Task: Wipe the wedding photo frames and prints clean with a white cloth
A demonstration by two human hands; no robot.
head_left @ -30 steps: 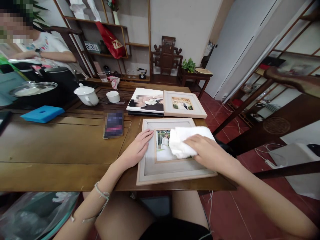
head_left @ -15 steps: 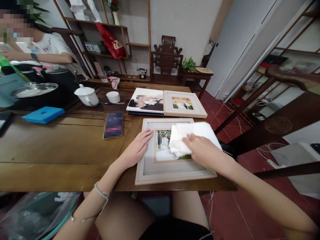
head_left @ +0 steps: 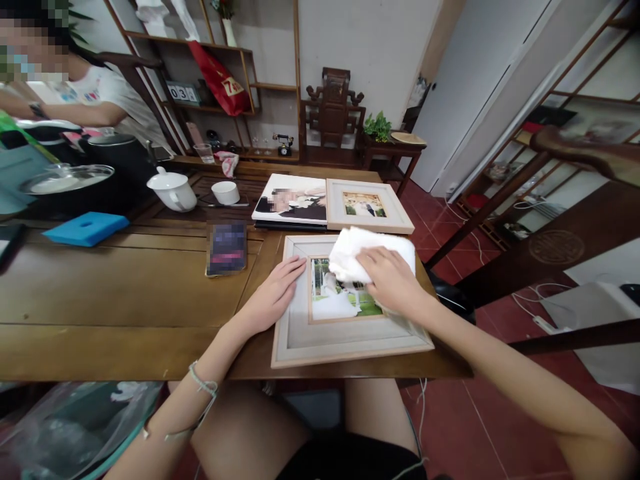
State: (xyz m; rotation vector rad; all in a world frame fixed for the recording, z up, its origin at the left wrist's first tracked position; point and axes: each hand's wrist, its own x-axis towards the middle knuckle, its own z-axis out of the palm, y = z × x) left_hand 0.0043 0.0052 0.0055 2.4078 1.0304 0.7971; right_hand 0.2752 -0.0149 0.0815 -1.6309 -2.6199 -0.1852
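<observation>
A picture frame [head_left: 340, 343] with a pale mat and light wood edge lies flat at the table's near edge. My left hand [head_left: 274, 293] rests on its left side, fingers stretched out over the border. In my right hand [head_left: 387, 277] is a folded white cloth [head_left: 345, 253], pressed on the upper right part of the frame. The cloth covers the top of the photo [head_left: 330, 303] inside, where white clothing and green grass show.
Behind lie a second frame [head_left: 395, 207] and a wedding picture panel [head_left: 295, 203]. A phone [head_left: 226, 248], white cup [head_left: 226, 193], lidded bowl [head_left: 173, 190] and blue sponge-like block [head_left: 87, 229] stand leftward on the wooden table [head_left: 125, 287]. Another person sits at far left.
My right hand has moved the cloth up and slightly left across the frame, uncovering more of the photo's lower part. My left hand stays in place. The other person's arm has shifted left.
</observation>
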